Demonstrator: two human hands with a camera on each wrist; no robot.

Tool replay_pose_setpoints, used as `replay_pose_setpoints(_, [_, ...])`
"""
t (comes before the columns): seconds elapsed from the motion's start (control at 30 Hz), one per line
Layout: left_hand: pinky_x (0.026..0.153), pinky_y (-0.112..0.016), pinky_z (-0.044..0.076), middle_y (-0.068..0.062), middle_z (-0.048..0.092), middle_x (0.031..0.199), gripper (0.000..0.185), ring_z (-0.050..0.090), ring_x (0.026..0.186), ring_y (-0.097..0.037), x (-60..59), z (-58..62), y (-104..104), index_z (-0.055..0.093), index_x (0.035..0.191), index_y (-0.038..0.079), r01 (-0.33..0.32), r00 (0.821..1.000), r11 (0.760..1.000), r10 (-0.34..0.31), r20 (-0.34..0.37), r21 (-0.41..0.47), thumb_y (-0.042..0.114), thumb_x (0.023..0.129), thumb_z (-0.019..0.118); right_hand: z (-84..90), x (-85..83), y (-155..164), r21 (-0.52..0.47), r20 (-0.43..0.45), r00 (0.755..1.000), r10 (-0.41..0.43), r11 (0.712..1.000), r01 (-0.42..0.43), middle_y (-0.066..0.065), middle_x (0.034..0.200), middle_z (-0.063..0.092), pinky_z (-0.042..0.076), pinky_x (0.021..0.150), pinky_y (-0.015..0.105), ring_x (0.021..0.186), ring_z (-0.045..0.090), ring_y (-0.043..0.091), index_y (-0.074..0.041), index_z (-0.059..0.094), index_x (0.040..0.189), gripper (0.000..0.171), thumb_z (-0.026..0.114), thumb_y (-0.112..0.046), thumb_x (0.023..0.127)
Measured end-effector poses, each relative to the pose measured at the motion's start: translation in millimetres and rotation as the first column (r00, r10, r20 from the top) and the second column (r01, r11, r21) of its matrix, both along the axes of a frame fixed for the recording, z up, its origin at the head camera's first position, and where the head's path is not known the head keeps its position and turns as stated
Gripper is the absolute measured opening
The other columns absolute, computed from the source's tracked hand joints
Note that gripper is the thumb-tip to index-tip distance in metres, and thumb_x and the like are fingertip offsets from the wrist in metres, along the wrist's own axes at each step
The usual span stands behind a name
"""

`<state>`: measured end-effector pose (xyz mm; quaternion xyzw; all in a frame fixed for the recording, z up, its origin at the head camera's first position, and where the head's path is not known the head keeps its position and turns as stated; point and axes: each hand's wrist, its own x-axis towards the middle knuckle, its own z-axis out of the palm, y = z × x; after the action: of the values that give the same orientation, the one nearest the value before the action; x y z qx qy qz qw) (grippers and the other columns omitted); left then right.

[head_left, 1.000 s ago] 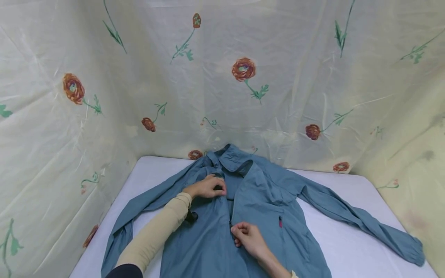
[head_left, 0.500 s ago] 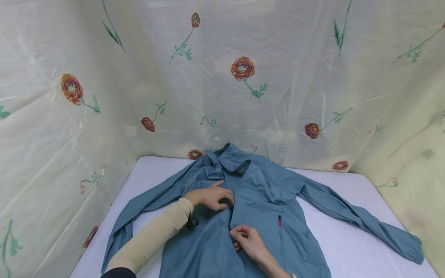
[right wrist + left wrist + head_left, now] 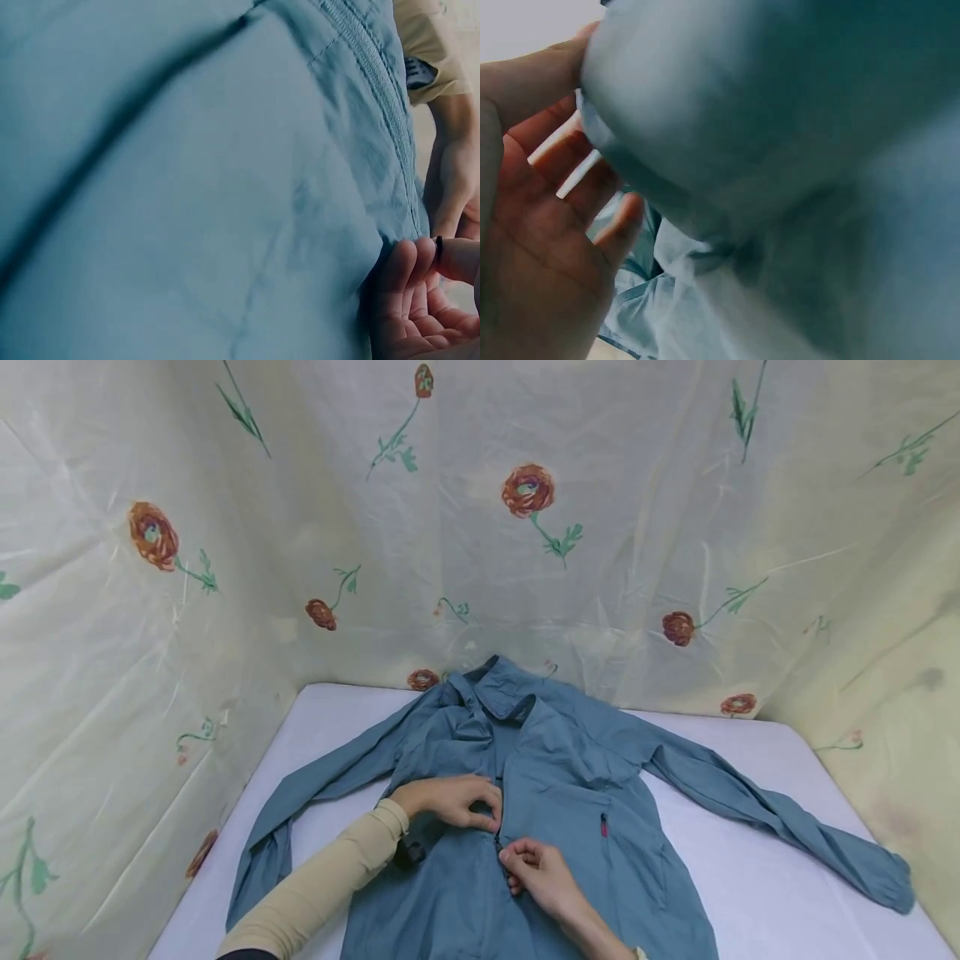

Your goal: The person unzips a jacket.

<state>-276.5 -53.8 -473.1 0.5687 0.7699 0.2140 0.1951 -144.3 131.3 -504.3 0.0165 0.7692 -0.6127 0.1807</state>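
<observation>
A blue-grey jacket (image 3: 562, 810) lies front up with its sleeves spread and its front parted from the collar down to the zipper slider. My left hand (image 3: 453, 800) holds the left front edge just above the slider; in the left wrist view its thumb and fingers meet at the cloth's edge. With curled fingers my right hand (image 3: 542, 878) pinches the zipper pull (image 3: 439, 244), a small dark tab showing between thumb and finger in the right wrist view. The zipper teeth (image 3: 375, 71) run up from it along the jacket edge. The slider itself is mostly hidden by my fingers.
The jacket rests on a white table (image 3: 757, 877). Pale curtains (image 3: 592, 527) with printed flowers stand at the back and both sides. A zipped chest pocket with a red pull (image 3: 604, 827) is on the jacket's right half. The right sleeve (image 3: 795, 822) stretches toward the right edge.
My left hand has left the upper left front edge, moved down and taken hold of the edge close to the slider. My right hand stays at the zipper pull. The view has tilted slightly.
</observation>
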Motion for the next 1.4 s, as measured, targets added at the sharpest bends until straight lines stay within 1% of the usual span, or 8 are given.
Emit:
replay_pose_setpoints(0.23, [0.108, -0.025, 0.034, 0.006, 0.061, 0.097, 0.013, 0.055, 0.093, -0.002, -8.0, -3.4, 1, 0.067, 0.094, 0.019, -0.008, 1.0, 0.998, 0.007, 0.017, 0.068, 0.026, 0.096, 0.055, 6.9, 4.4, 4, -0.016, 0.001, 1.0, 0.01, 1.0, -0.01, 0.001, 0.071, 0.06, 0.054, 0.063, 0.03, 0.063, 0.058, 0.01, 0.003, 0.06, 0.103, 0.03, 0.057, -0.026, 0.095])
replay_pose_setpoints(0.3, [0.1, -0.021, 0.039, 0.006, 0.061, 0.097, 0.013, 0.054, 0.092, -0.003, -9.1, -4.9, 1, 0.066, 0.094, 0.02, -0.017, 1.0, 0.998, 0.015, 0.02, 0.068, 0.026, 0.096, 0.056, 7.7, 6.9, 5, -0.019, 0.013, 1.0, 0.023, 1.0, -0.023, 0.0, 0.07, 0.06, 0.053, 0.062, 0.029, 0.063, 0.057, 0.009, 0.002, 0.06, 0.102, 0.029, 0.057, -0.026, 0.095])
replay_pose_setpoints(0.37, [0.098, -0.019, 0.039, 0.006, 0.06, 0.097, 0.013, 0.053, 0.093, -0.003, -9.6, -6.6, 1, 0.066, 0.094, 0.02, -0.024, 1.0, 0.998, 0.023, 0.019, 0.066, 0.026, 0.096, 0.055, 8.1, 10.3, 6, -0.023, 0.028, 0.999, 0.038, 0.999, -0.037, 0.0, 0.069, 0.06, 0.053, 0.063, 0.029, 0.063, 0.058, 0.009, 0.002, 0.061, 0.101, 0.03, 0.057, -0.027, 0.095])
replay_pose_setpoints(0.63, [0.091, -0.017, 0.042, 0.007, 0.059, 0.094, 0.014, 0.053, 0.091, -0.002, -11.5, -12.8, 0, 0.066, 0.094, 0.022, -0.018, 1.0, 0.996, 0.018, 0.005, 0.088, 0.029, 0.097, 0.055, 5.6, 21.6, 10, -0.031, 0.095, 0.992, 0.088, 0.996, -0.086, 0.0, 0.071, 0.061, 0.054, 0.065, 0.033, 0.063, 0.057, 0.01, 0.0, 0.061, 0.101, 0.03, 0.058, -0.029, 0.094])
replay_pose_setpoints(0.8, [0.09, -0.017, 0.043, 0.007, 0.059, 0.094, 0.015, 0.054, 0.09, -0.002, -11.9, -12.7, -1, 0.066, 0.094, 0.021, -0.023, 1.0, 0.995, 0.023, 0.011, 0.095, 0.03, 0.097, 0.054, 5.4, 28.5, 10, -0.052, 0.098, 0.989, 0.11, 0.993, -0.106, 0.001, 0.073, 0.061, 0.054, 0.065, 0.033, 0.063, 0.057, 0.009, 0.001, 0.061, 0.1, 0.029, 0.058, -0.027, 0.094])
replay_pose_setpoints(1.13, [0.096, -0.02, 0.041, 0.006, 0.061, 0.098, 0.015, 0.054, 0.095, -0.004, -11.6, -11.3, -6, 0.066, 0.095, 0.021, -0.072, 0.997, 0.993, 0.072, 0.008, 0.092, 0.03, 0.097, 0.054, 5.8, 45.0, 9, -0.048, 0.123, 0.983, 0.137, 0.99, -0.132, 0.0, 0.067, 0.057, 0.052, 0.064, 0.034, 0.061, 0.055, 0.01, -0.001, 0.061, 0.096, 0.028, 0.057, -0.03, 0.094])
replay_pose_setpoints(1.27, [0.102, -0.023, 0.038, 0.006, 0.062, 0.099, 0.016, 0.055, 0.096, -0.004, -12.8, -12.1, -7, 0.067, 0.097, 0.02, -0.079, 0.997, 0.993, 0.078, 0.013, 0.092, 0.029, 0.097, 0.054, 4.0, 50.3, 11, -0.074, 0.135, 0.979, 0.152, 0.987, -0.143, -0.001, 0.065, 0.057, 0.051, 0.062, 0.032, 0.061, 0.055, 0.011, -0.002, 0.06, 0.096, 0.029, 0.057, -0.03, 0.094])
replay_pose_setpoints(1.4, [0.115, -0.033, 0.028, 0.006, 0.062, 0.099, 0.015, 0.057, 0.098, -0.004, -14.3, -13.8, -8, 0.067, 0.098, 0.02, -0.087, 0.996, 0.992, 0.086, 0.015, 0.095, 0.028, 0.097, 0.054, 3.9, 57.2, 12, -0.073, 0.153, 0.974, 0.169, 0.985, -0.159, -0.002, 0.061, 0.055, 0.044, 0.053, 0.028, 0.055, 0.05, 0.009, -0.002, 0.061, 0.094, 0.028, 0.058, -0.03, 0.093])
